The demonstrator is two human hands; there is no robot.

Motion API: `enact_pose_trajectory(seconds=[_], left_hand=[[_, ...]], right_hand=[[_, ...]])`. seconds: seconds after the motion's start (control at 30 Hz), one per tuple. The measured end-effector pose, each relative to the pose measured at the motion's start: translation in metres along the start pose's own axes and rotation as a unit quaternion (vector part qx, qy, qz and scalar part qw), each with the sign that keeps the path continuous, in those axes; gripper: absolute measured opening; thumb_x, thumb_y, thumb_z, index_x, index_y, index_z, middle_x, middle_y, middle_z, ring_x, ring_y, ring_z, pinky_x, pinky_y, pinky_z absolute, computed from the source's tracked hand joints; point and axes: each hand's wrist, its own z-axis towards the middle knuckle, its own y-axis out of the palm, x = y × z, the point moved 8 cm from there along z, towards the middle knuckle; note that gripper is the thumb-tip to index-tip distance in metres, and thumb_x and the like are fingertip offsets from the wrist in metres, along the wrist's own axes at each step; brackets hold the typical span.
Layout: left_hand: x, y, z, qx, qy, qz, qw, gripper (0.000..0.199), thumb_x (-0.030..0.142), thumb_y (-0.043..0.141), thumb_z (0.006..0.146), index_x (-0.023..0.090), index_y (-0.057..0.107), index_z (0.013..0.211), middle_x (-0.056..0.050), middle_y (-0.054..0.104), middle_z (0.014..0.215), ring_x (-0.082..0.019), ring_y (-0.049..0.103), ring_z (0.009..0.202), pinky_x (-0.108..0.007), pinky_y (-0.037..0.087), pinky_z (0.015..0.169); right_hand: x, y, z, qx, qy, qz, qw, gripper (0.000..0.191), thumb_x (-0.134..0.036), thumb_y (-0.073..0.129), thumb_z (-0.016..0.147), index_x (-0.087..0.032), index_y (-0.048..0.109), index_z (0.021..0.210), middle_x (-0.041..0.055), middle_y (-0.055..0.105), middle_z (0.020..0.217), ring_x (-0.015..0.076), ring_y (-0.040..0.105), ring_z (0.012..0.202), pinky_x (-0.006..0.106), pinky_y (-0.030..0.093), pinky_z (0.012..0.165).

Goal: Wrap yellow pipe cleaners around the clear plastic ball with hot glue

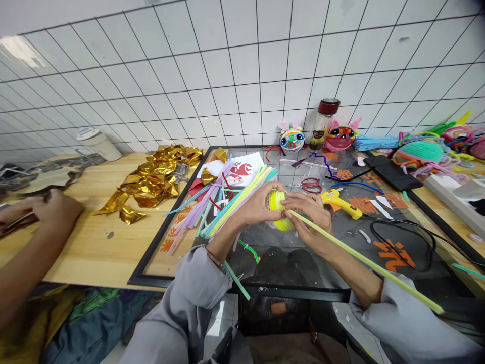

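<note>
My left hand (259, 205) is closed around a round craft piece (278, 202) wound with bright yellow pipe cleaner. Against its right side, the fingers of my right hand (310, 215) pinch a long yellow pipe cleaner (364, 253), whose free length runs down over my right forearm. Behind and left of my left hand lies a bundle of pastel pipe cleaners (238, 202). Just beyond my right hand are a yellow hot glue gun (343, 203) and red-handled scissors (311, 185). My fingers cover part of the round piece.
Crumpled gold foil (155, 174) lies to the left, near a co-worker's hands (56, 210). Two decorated animal heads, one white (292, 139) and one pink (340, 136), stand at the wall beside a glass bottle (322, 126). A black cable (403, 227) loops at right, below a black phone (394, 172).
</note>
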Motion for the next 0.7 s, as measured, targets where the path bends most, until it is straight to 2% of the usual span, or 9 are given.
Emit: enact_pose_trajectory(seconds=[0.5, 0.7], left_hand=[[-0.0004, -0.0027, 0.0021, 0.014, 0.044, -0.017, 0.999, 0.051, 0.043, 0.081, 0.068, 0.020, 0.058, 0.107, -0.011, 0.057, 0.126, -0.027, 0.054, 0.125, -0.044, 0.038, 0.112], [0.0041, -0.0074, 0.0023, 0.027, 0.063, 0.003, 0.998, 0.051, 0.046, 0.082, 0.069, 0.020, 0.065, 0.110, -0.012, 0.060, 0.125, -0.028, 0.055, 0.126, -0.045, 0.040, 0.112]], right_hand=[[0.0004, -0.0012, 0.0002, 0.009, 0.000, -0.010, 1.000, 0.006, -0.024, 0.061, 0.093, -0.023, 0.065, 0.097, 0.0050, 0.079, 0.097, 0.0244, 0.072, 0.104, 0.045, 0.047, 0.092], [0.0032, -0.0026, -0.0001, 0.017, 0.010, -0.011, 1.000, 0.007, -0.026, 0.060, 0.093, -0.024, 0.066, 0.097, 0.0053, 0.079, 0.097, 0.0247, 0.072, 0.102, 0.045, 0.047, 0.093]])
